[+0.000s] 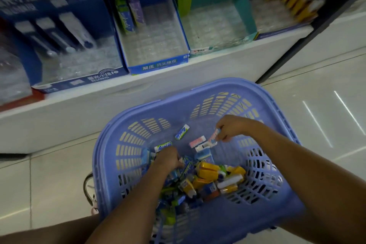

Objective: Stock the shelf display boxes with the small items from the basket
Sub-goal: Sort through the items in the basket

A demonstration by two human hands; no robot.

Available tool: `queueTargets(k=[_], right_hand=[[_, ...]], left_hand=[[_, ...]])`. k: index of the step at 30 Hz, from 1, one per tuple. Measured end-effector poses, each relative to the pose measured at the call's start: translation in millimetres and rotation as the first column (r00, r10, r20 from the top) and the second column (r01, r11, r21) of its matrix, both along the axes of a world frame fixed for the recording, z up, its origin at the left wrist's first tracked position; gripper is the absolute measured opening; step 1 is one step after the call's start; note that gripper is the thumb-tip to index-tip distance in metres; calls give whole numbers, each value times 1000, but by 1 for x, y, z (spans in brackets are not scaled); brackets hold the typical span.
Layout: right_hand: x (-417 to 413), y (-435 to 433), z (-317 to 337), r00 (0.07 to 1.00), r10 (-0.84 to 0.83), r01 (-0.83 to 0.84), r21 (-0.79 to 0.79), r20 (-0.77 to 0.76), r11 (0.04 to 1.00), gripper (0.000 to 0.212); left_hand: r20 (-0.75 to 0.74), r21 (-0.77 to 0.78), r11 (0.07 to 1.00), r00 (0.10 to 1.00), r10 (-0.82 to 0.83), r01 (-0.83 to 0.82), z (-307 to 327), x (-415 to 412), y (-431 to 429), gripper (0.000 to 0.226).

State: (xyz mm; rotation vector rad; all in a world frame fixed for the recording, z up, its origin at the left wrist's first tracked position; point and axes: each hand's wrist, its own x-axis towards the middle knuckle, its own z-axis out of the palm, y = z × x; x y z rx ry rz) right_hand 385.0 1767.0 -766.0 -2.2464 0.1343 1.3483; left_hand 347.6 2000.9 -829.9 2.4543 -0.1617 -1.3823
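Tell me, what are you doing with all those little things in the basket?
A person is picking through small packets in the blue basket on the floor. The right hand pinches a pink packet; the left hand is curled down among them, what it holds hidden. The display boxes on the shelf above are mostly unfilled.

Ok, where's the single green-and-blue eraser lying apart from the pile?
Head view: the green-and-blue eraser lies on the basket floor toward its far side, left of the right hand and the pink eraser.
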Motion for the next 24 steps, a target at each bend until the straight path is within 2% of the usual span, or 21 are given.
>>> queueTargets(k=[3,5,7,9,11,12,13,15,17,20,22,24], right_hand=[[2,-6,18,954,-274,295,231,-119,927,29],[5,-7,29,920,-363,390,286,-145,875,14],[8,-9,39,911,-395,411,341,-118,845,16],[10,-11,53,902,-430,407,408,-38,817,16],[14,-11,70,884,-467,407,472,10,782,11],[15,-10,80,879,-477,401,512,19,760,9],[16,-10,91,875,-483,392,557,18,732,10],[20,-7,113,859,-511,373,649,28,663,15],[25,0,135,791,-608,358,746,77,561,14],[36,17,161,628,-757,279,856,181,436,15],[46,30,175,515,-795,206,854,320,477,16],[61,43,186,395,-776,174,789,492,589,14]], left_hand=[[27,-15,997,996,80,-79,2,0,3,38],[59,-28,992,991,124,-123,6,0,5,27],[128,-52,979,971,203,-198,13,3,7,12],[200,-97,959,939,281,-266,23,11,5,18],[176,-161,929,917,358,-332,38,22,0,21],[103,-235,883,893,438,-406,50,28,-3,24],[-12,-327,800,849,528,-502,63,33,-4,28],[-247,-491,566,728,639,-663,92,41,-8,25],[-393,-611,354,659,641,-708,127,46,-7,13],[-539,-705,46,577,614,-708,177,51,1,12],[-625,-700,-162,486,611,-696,200,54,10,12],[-692,-671,-350,382,613,-653,217,56,18,13]])
